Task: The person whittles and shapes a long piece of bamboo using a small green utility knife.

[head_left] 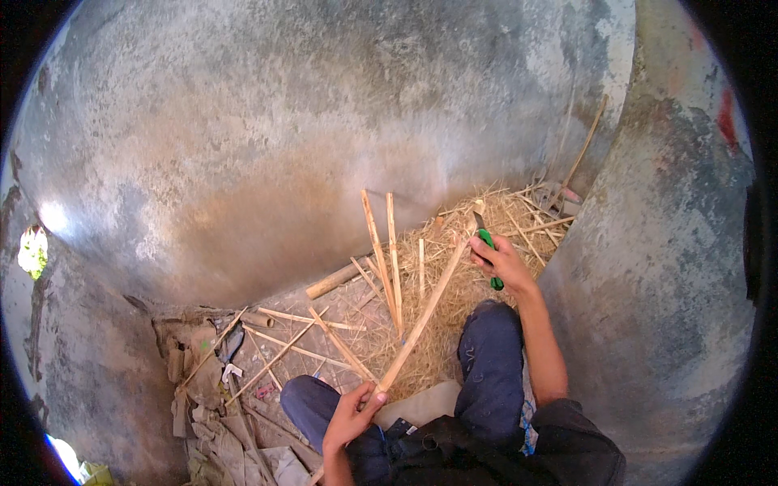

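A long pale strip [421,328], which looks like split bamboo, slants up from my lap toward the straw pile. My left hand [355,417] grips its lower end, the thumb lying along it. In my right hand [509,266] is a green utility knife [485,237], its dark blade out and pointing up and away from me. The strip's upper end lies close beside my right fingers; whether they touch it I cannot tell. My bent knees in dark blue trousers [492,364] are on either side of the strip.
A heap of straw-like shavings [442,267] covers the floor ahead. Two strips [393,259] lean against the grey wall [284,162]. A thicker pole [334,279] and several loose strips [300,348] lie left. Crumpled cloth [223,433] is at the lower left; a thin stick [582,150] leans far right.
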Demonstrator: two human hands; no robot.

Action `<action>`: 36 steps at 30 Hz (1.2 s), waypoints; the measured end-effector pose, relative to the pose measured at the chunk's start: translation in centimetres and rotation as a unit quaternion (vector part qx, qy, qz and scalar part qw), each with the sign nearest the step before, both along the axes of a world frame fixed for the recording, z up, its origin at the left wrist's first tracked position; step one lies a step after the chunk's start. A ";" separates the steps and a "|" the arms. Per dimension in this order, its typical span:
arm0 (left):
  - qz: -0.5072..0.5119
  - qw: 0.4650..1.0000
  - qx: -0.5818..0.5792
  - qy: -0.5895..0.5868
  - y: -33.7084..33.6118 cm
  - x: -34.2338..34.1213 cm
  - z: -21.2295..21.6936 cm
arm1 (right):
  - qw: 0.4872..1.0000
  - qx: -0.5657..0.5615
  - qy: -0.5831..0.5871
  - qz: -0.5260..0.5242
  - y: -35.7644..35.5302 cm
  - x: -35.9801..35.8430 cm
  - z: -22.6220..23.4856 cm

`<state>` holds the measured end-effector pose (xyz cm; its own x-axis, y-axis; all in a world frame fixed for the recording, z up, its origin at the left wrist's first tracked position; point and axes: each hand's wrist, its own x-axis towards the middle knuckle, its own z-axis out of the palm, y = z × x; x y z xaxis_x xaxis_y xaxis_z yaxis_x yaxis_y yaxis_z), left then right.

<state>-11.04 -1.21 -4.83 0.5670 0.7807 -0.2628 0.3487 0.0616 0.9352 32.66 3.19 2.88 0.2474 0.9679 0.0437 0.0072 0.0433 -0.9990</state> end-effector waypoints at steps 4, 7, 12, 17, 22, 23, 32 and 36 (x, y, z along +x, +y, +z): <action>-0.002 1.000 0.020 0.012 -0.3 1.0 3.4 | 1.000 -0.013 -0.014 -0.006 -0.2 -0.3 0.2; -0.001 1.000 0.018 0.005 -0.3 1.1 3.6 | 0.999 -0.017 -0.026 -0.018 -0.4 -0.4 0.0; 0.034 0.998 0.018 0.057 -0.5 1.4 3.4 | 1.000 0.023 -0.009 -0.016 -0.6 -0.6 -0.3; 0.012 0.976 0.155 0.153 -0.4 3.0 4.0 | 0.997 0.058 0.059 -0.007 -1.5 -2.7 0.9; 0.096 0.973 0.204 0.049 -1.5 7.9 6.4 | 0.995 0.082 0.047 -0.037 -1.9 -3.7 0.6; 0.096 0.973 0.202 0.052 -1.6 8.5 6.8 | 0.995 0.082 0.046 -0.040 -2.1 -3.8 0.7; 0.008 0.989 0.137 -0.060 0.0 7.6 5.2 | 0.979 0.148 0.140 0.017 -4.4 -3.2 2.1; -0.030 0.996 -0.007 -0.089 -0.3 7.0 7.6 | 0.969 0.172 0.173 0.028 -4.8 -3.9 1.9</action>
